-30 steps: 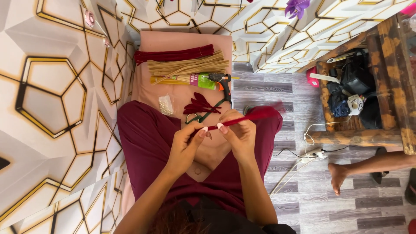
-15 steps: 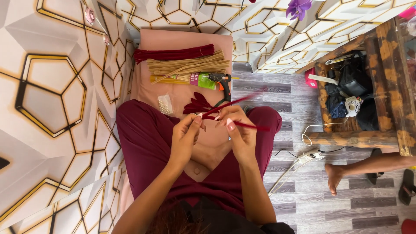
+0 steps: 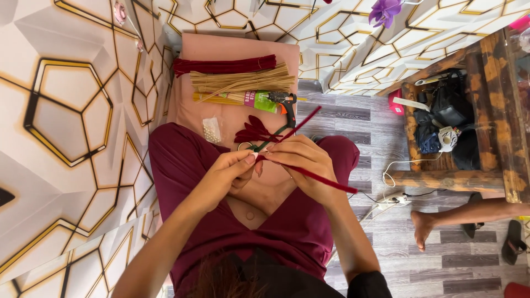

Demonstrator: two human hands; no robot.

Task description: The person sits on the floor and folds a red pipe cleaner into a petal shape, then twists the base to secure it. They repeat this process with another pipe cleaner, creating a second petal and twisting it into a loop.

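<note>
Since 1 second ago, both hands are drawing closer: left hand [image 3: 232, 168] and right hand [image 3: 301, 160] are pinching 1 red pipe cleaner [image 3: 320, 177], now bending it.

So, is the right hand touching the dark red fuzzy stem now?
Touching. The head view shows the right hand with its fingers closed around the dark red fuzzy stem, which sticks out on both sides of that hand.

Bright, even daylight, soft shadows, sharp focus, slight wide-angle bending at edges.
</note>
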